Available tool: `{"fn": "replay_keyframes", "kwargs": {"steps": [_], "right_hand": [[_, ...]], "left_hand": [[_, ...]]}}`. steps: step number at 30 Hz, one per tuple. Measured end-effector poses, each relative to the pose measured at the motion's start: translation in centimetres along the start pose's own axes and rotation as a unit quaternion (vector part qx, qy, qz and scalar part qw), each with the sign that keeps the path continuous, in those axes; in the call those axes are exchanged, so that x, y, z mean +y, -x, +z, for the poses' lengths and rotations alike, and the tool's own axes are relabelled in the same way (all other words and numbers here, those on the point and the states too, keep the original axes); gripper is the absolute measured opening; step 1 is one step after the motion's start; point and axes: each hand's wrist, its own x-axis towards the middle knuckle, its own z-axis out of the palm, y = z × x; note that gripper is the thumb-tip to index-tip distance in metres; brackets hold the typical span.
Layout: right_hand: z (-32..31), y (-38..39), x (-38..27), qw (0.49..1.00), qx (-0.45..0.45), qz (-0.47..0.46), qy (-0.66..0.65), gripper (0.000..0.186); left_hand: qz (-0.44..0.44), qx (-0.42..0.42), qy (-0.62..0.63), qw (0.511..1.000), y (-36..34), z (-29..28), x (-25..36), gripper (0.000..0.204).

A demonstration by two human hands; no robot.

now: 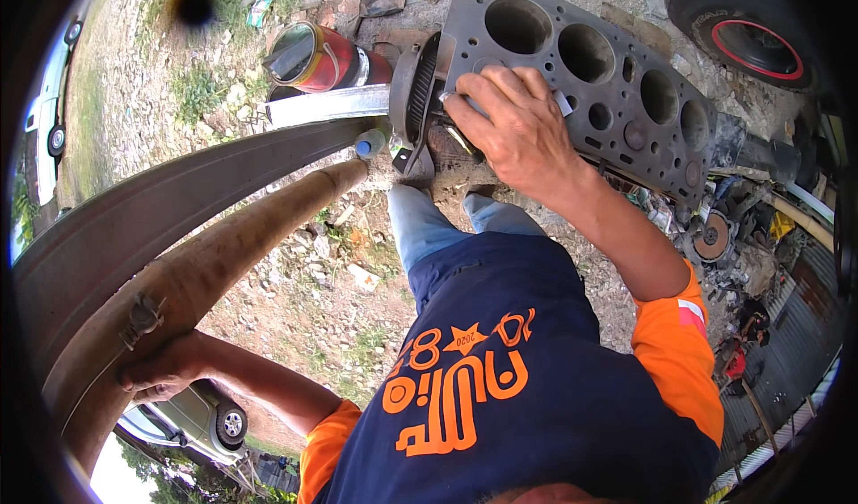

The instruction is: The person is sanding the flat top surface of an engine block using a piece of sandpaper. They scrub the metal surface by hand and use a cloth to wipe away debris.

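Right hand (520,124), grip unclear, tops grey, round-bored engine block (622,95); left hand (170,368) cups pipe (204,270)

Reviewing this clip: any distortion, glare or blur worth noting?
Head view: fisheye bows the beam, corners black. Head view, upper left: dark blurry spot. Head view, lower left: sky washed out. Head view: right hand and block look fairly sharp.

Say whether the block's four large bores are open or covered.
Open: the bores show as dark hollows in the block, nothing covering them.
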Motion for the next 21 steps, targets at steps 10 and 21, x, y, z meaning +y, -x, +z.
{"fn": "replay_keyframes", "kwargs": {"steps": [10, 21], "right_hand": [[-0.1, 0.6, 0.4, 0.999, 0.023, -0.030, 0.013, 0.025], [-0.3, 0.9, 0.8, 1.000, -0.001, 0.017, -0.023, 0.025]], "left_hand": [[-0.003, 0.017, 0.003, 1.000, 0.3, 0.2, 0.3, 0.079], [-0.017, 0.001, -0.013, 1.000, 0.4, -0.3, 0.0, 0.082]]}}
